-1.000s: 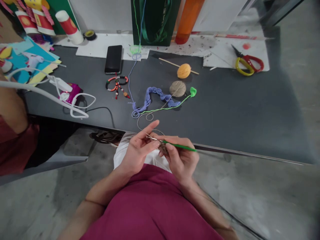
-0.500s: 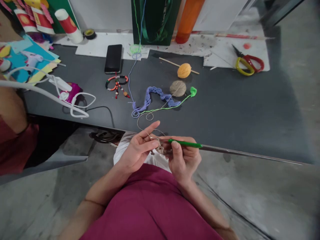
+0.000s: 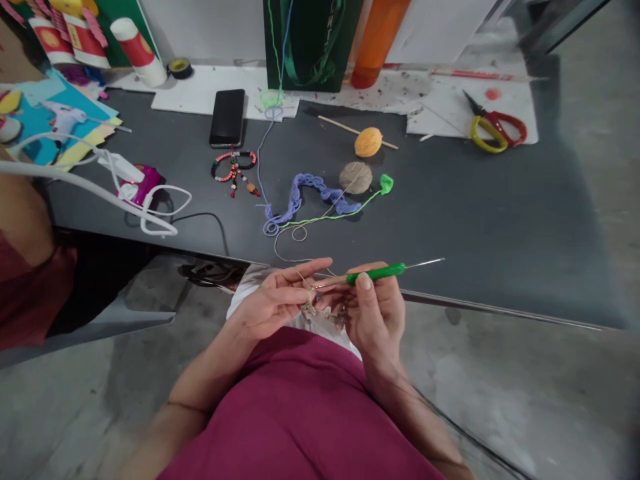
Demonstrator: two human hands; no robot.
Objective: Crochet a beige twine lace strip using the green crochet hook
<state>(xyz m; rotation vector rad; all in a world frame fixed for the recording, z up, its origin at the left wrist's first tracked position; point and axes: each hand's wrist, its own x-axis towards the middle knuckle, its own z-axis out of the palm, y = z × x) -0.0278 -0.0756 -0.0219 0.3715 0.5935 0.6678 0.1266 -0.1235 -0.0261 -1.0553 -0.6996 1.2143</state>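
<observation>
Between thumb and fingers, my left hand (image 3: pixel 267 303) pinches a small beige crochet piece (image 3: pixel 320 313), its index finger stretched out with beige yarn over it. My right hand (image 3: pixel 377 307) grips a green-handled crochet hook (image 3: pixel 377 273); one metal end reaches the stitches by my left thumb, the other points right. Part of the beige piece hangs between the hands and touches the right fingers. From the work, thin yarn runs over the table edge to a beige yarn ball (image 3: pixel 356 178). Beyond it lie a purple crocheted strip (image 3: pixel 313 183) and a green crocheted bit (image 3: pixel 387 183).
On the grey table (image 3: pixel 475 227) are a yellow yarn ball (image 3: pixel 369 142) by a stick, a phone (image 3: pixel 227 118), a beaded bracelet (image 3: pixel 234 167), scissors (image 3: pixel 497 127) and white cables (image 3: pixel 90 177). A green bag (image 3: pixel 313 47) and orange bottle (image 3: pixel 377 43) stand behind. Another person's arm (image 3: pixel 23 220) is at left.
The hook has tilted, its right end now raised and showing its metal tip. My right hand has shifted slightly right, and more of the beige piece shows between my hands.
</observation>
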